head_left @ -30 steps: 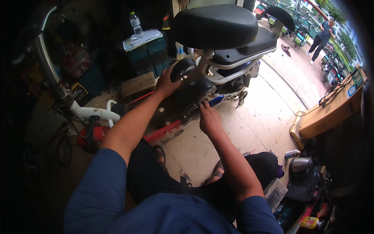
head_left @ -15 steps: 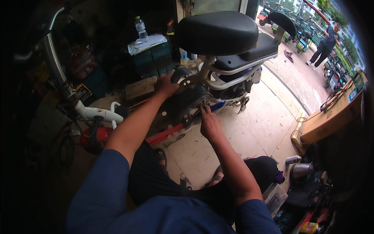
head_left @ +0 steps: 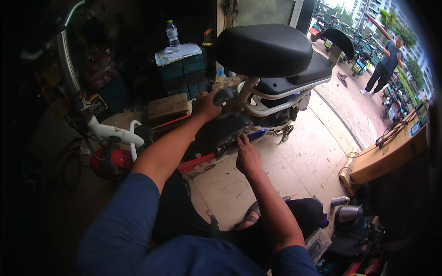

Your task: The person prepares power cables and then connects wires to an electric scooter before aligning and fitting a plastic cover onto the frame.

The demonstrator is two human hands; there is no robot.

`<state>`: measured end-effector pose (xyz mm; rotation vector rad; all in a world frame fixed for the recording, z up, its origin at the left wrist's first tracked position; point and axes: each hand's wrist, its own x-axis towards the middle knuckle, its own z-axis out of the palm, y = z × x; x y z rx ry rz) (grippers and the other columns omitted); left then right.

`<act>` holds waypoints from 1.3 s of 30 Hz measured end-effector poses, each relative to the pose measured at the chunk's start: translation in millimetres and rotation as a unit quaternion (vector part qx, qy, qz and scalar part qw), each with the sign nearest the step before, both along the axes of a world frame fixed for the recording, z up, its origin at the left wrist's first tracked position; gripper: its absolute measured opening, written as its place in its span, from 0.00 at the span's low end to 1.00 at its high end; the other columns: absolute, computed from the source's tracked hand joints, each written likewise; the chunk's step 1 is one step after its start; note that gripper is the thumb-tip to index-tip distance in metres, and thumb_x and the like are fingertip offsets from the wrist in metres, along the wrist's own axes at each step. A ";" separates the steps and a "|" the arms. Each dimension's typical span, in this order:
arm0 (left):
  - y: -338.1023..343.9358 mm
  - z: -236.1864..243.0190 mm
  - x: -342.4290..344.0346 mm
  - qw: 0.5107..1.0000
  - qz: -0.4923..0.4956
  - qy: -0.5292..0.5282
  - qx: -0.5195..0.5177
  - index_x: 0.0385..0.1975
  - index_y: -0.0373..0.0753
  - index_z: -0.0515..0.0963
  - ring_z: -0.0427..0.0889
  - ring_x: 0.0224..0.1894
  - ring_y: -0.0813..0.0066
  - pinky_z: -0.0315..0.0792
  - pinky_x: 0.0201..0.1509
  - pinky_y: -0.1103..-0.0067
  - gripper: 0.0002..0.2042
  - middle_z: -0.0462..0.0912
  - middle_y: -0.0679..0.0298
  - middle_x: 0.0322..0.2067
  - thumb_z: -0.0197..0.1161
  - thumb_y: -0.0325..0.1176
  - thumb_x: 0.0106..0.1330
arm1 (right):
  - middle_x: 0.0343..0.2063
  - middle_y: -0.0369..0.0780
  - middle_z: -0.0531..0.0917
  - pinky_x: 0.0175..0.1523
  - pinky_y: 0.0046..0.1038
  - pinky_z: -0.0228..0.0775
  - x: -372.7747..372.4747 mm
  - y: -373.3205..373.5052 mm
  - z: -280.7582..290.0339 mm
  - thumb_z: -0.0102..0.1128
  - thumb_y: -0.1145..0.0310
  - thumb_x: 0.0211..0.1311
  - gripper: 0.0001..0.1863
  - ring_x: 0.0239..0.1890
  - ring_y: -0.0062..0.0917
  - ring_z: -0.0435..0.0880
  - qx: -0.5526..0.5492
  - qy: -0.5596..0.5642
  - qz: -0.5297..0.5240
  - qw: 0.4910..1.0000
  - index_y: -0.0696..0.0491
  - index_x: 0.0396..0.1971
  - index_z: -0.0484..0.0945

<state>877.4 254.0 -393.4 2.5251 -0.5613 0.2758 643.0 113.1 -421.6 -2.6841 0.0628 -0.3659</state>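
Observation:
A black plastic cover (head_left: pixel 225 131) lies over the low middle frame of an electric scooter (head_left: pixel 122 137), under its black seat (head_left: pixel 264 49). At the cover's far side, my left hand (head_left: pixel 206 108) is closed around the edge, and its fingertips are partly hidden. My right hand (head_left: pixel 248 158) has its fingers bent and closed at the cover's near edge, beside a blue trim piece (head_left: pixel 257 135). What lies beneath the cover is hidden. A red side strip (head_left: pixel 198 163) runs along the lower frame.
A water bottle (head_left: pixel 172 36) stands on papers over stacked teal batteries (head_left: pixel 191 64). A cardboard box (head_left: pixel 391 154) leans at the right, near a spray can (head_left: pixel 340 201) and a metal bowl-like object (head_left: pixel 348 216). A person (head_left: pixel 389 64) stands outside among parked scooters.
The black cover sits lower and flatter on the frame, and my right hand has come down slightly with its near edge. My left hand stays at the far edge. The whole view has shifted slightly.

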 end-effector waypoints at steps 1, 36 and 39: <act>2.1 -4.5 1.7 1.000 -0.005 -0.014 0.000 0.67 0.53 0.73 0.73 0.64 0.52 0.70 0.64 0.58 0.36 0.76 0.55 0.57 0.70 0.47 0.53 | 0.67 0.49 0.71 0.54 0.45 0.78 0.1 0.2 -1.0 0.50 0.85 0.54 0.32 0.53 0.50 0.82 0.006 -0.009 0.002 1.000 0.56 0.63 0.71; 12.5 -37.5 22.6 0.991 -0.066 -0.019 -0.119 0.68 0.41 0.70 0.76 0.62 0.48 0.72 0.65 0.63 0.37 0.76 0.46 0.58 0.73 0.50 0.61 | 0.72 0.51 0.66 0.54 0.42 0.79 1.1 5.1 -5.0 0.52 0.83 0.52 0.39 0.52 0.48 0.84 -0.017 0.039 -0.004 0.999 0.56 0.70 0.66; 18.8 -47.3 36.5 0.985 -0.071 0.010 -0.156 0.68 0.40 0.69 0.75 0.62 0.47 0.71 0.66 0.63 0.36 0.75 0.45 0.58 0.72 0.48 0.62 | 0.73 0.51 0.65 0.54 0.43 0.79 1.1 5.8 -2.9 0.52 0.83 0.51 0.40 0.52 0.47 0.84 -0.023 0.044 0.002 0.999 0.56 0.70 0.65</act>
